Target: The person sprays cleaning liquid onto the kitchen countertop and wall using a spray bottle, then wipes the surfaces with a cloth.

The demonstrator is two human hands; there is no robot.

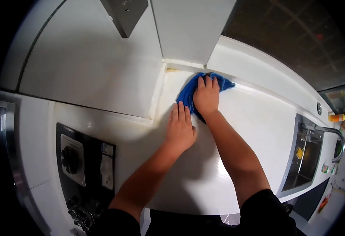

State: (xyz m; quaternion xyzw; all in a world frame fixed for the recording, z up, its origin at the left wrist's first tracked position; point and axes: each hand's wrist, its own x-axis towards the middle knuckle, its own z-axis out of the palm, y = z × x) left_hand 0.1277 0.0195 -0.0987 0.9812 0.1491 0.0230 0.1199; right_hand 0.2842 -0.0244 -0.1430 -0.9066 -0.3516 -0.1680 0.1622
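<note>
A crumpled blue cloth (187, 93) lies on the white countertop (255, 129), against the low ledge at the back corner. On top of it rests my right hand (207, 96), its fingers bent and pressing the cloth toward the ledge. My left hand (180, 128) lies on the counter just left of my right one, fingers stretched out, with the fingertips at the cloth's lower left edge. Part of the cloth is hidden under my right hand.
A black gas stove (108, 188) is set into the counter at the left. To the right are a sink (308, 157) with a curved faucet (339, 137) and a yellow sponge (299, 153). White wall panels (97, 59) and a window (290, 35) border the counter.
</note>
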